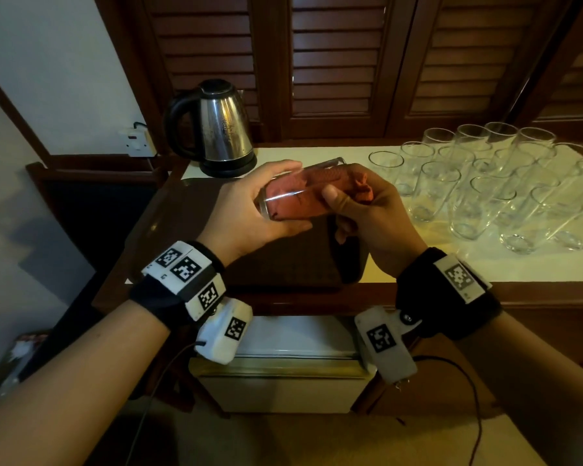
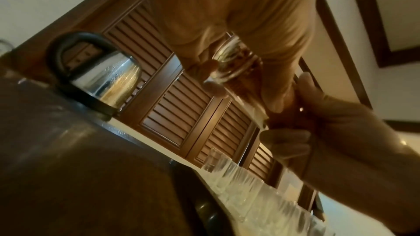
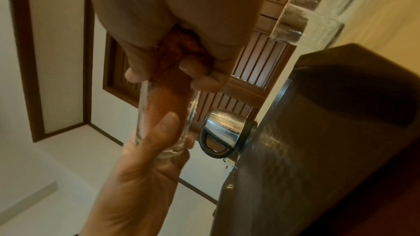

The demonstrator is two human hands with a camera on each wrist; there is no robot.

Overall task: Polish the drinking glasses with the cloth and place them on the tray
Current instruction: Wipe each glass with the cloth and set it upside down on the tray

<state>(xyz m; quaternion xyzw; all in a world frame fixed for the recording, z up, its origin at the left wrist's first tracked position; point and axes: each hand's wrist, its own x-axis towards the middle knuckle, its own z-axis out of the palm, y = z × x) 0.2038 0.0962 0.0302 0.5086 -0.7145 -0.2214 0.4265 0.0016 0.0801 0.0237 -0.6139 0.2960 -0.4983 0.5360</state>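
A clear drinking glass (image 1: 293,196) lies sideways in the air above the dark brown tray (image 1: 283,264). My left hand (image 1: 249,206) grips its base end, thumb on top and fingers underneath. A red cloth (image 1: 362,186) is stuffed inside the glass and bunches out of its mouth. There my right hand (image 1: 357,206) pinches the cloth, with its thumb lying on the glass wall. The right wrist view shows the cloth (image 3: 170,85) running down inside the glass (image 3: 163,123) toward the left hand (image 3: 141,177). In the left wrist view the glass base (image 2: 236,64) sits in my palm.
Several upright glasses (image 1: 485,183) crowd the white counter to the right of the tray. A steel kettle (image 1: 223,129) stands behind the tray, plugged in at a wall socket (image 1: 135,139). Louvred wooden doors (image 1: 334,62) back the counter. A small white fridge (image 1: 283,364) sits below.
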